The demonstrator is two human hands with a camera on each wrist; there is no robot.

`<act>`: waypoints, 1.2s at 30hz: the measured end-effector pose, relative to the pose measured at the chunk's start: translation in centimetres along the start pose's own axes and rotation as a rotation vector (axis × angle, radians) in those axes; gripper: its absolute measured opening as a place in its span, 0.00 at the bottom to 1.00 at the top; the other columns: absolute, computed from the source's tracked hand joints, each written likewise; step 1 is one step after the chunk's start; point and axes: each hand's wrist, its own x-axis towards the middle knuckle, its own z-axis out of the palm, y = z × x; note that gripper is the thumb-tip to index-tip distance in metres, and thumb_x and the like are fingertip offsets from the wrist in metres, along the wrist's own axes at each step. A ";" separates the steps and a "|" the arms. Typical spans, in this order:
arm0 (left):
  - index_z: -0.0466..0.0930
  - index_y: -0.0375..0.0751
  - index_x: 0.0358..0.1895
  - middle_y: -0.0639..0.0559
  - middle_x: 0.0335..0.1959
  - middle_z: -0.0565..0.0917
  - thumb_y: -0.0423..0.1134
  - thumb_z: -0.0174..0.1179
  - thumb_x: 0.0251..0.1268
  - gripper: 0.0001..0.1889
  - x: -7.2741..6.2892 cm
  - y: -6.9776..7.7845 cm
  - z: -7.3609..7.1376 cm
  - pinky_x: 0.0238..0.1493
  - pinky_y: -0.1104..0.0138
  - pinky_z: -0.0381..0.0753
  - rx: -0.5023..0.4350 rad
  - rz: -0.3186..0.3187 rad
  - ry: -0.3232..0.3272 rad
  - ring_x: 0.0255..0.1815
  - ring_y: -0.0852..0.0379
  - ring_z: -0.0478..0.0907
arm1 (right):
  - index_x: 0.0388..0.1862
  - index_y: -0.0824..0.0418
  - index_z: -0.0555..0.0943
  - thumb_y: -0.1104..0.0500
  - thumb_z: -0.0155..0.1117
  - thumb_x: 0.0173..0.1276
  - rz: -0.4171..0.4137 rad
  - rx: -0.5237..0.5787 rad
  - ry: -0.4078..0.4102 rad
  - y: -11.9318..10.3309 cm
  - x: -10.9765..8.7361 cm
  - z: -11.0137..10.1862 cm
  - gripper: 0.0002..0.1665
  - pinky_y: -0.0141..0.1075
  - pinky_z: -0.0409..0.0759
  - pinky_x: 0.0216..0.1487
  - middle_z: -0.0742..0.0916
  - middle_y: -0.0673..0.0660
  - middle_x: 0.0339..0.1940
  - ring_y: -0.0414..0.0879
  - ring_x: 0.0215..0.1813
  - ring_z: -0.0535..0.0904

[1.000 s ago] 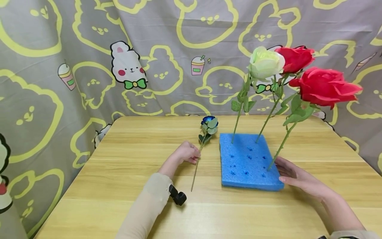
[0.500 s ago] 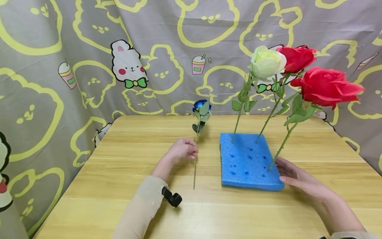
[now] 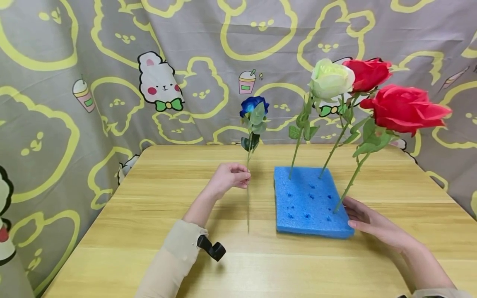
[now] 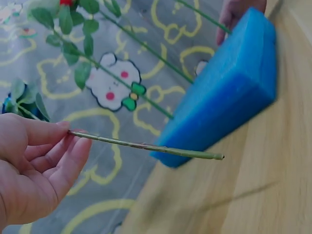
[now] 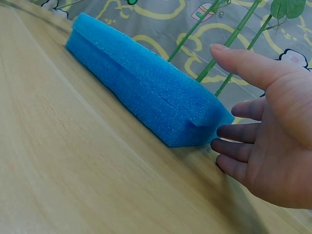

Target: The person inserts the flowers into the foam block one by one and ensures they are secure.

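My left hand pinches the thin stem of a blue rose between thumb and fingers. The rose stands nearly upright above the table, its bare stem end pointing down and apart from the foam. To its right lies a blue foam block with several small holes in its top. A white-green rose and two red roses, a front one and a back one, stand in the block. My right hand rests at the block's right side, fingers extended and thumb near the top edge.
The wooden table reaches back to a grey patterned curtain. The tall roses lean over the block's right side. A black camera mount sticks out from the left sleeve.
My left hand has lifted the blue rose from lying near the table to nearly upright, its bloom rising in front of the curtain. The right hand and the foam block stay put.
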 end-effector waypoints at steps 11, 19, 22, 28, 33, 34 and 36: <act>0.76 0.20 0.37 0.36 0.29 0.81 0.24 0.57 0.60 0.07 -1.1 2.5 2.6 0.36 0.61 0.83 0.014 0.182 -0.056 0.28 0.56 0.80 | 0.68 0.80 0.43 0.68 0.48 0.71 -0.014 0.015 -0.005 0.1 0.0 0.0 0.36 0.17 0.62 0.54 0.52 0.82 0.66 0.20 0.58 0.61; 0.77 0.21 0.38 0.32 0.32 0.81 0.26 0.58 0.60 0.07 -1.1 3.6 4.3 0.37 0.60 0.83 0.062 0.224 -0.079 0.31 0.50 0.81 | 0.68 0.81 0.43 0.69 0.49 0.70 -0.030 0.024 -0.005 0.2 -0.1 0.0 0.37 0.17 0.62 0.55 0.58 0.68 0.68 0.21 0.60 0.61; 0.78 0.23 0.38 0.34 0.32 0.81 0.26 0.58 0.61 0.07 -1.1 4.0 4.8 0.37 0.60 0.83 0.087 0.237 -0.090 0.31 0.52 0.81 | 0.68 0.81 0.43 0.69 0.49 0.70 -0.033 0.027 -0.006 0.2 -0.1 0.0 0.37 0.17 0.62 0.56 0.57 0.69 0.68 0.21 0.60 0.61; 0.80 0.25 0.39 0.40 0.31 0.82 0.27 0.59 0.60 0.07 -0.8 4.7 6.2 0.38 0.61 0.82 0.119 0.251 -0.108 0.30 0.56 0.80 | 0.68 0.81 0.43 0.69 0.49 0.69 -0.026 0.029 -0.001 0.2 -0.1 0.0 0.37 0.17 0.62 0.55 0.58 0.69 0.68 0.21 0.60 0.61; 0.81 0.26 0.39 0.40 0.31 0.83 0.27 0.59 0.60 0.07 -0.4 4.8 7.5 0.37 0.65 0.82 0.119 0.265 -0.131 0.30 0.57 0.81 | 0.67 0.82 0.42 0.69 0.49 0.69 -0.017 0.036 -0.002 0.1 -0.1 0.1 0.37 0.17 0.62 0.55 0.51 0.83 0.66 0.20 0.59 0.61; 0.81 0.26 0.39 0.40 0.31 0.83 0.27 0.60 0.60 0.07 -0.3 4.7 7.7 0.36 0.65 0.82 0.116 0.270 -0.132 0.30 0.57 0.81 | 0.67 0.82 0.42 0.69 0.49 0.70 -0.018 0.038 -0.003 0.1 -0.1 0.1 0.37 0.17 0.62 0.55 0.51 0.83 0.65 0.20 0.59 0.61; 0.81 0.25 0.39 0.40 0.31 0.83 0.27 0.60 0.59 0.07 -0.2 4.6 8.2 0.35 0.66 0.82 0.104 0.281 -0.131 0.30 0.57 0.81 | 0.67 0.82 0.43 0.69 0.50 0.69 -0.019 0.037 -0.004 0.1 0.0 0.1 0.37 0.16 0.62 0.54 0.51 0.83 0.65 0.20 0.59 0.61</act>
